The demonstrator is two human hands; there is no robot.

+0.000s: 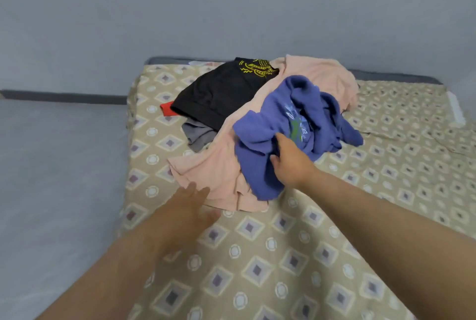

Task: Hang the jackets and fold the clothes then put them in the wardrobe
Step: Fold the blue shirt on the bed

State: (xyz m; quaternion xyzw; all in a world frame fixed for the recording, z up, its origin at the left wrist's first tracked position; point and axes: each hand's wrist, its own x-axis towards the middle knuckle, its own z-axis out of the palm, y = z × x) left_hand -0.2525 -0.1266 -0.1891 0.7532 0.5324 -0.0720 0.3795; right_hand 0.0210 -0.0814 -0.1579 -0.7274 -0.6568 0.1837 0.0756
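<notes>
Fingers spread and straight, my left hand (189, 207) hovers over the beige diamond-patterned bedsheet (257, 268) at the crumpled peach cotton top's (213, 173) near hem, probably to steady it. Just beyond, my right hand (289, 162) clutches the rumpled blue printed sweatshirt (260, 126) lying uppermost, easiest to lift first. Behind lies a black yellow-printed garment (219, 93). Folding room: bare sheet rightward; the bed's left edge is close.
</notes>
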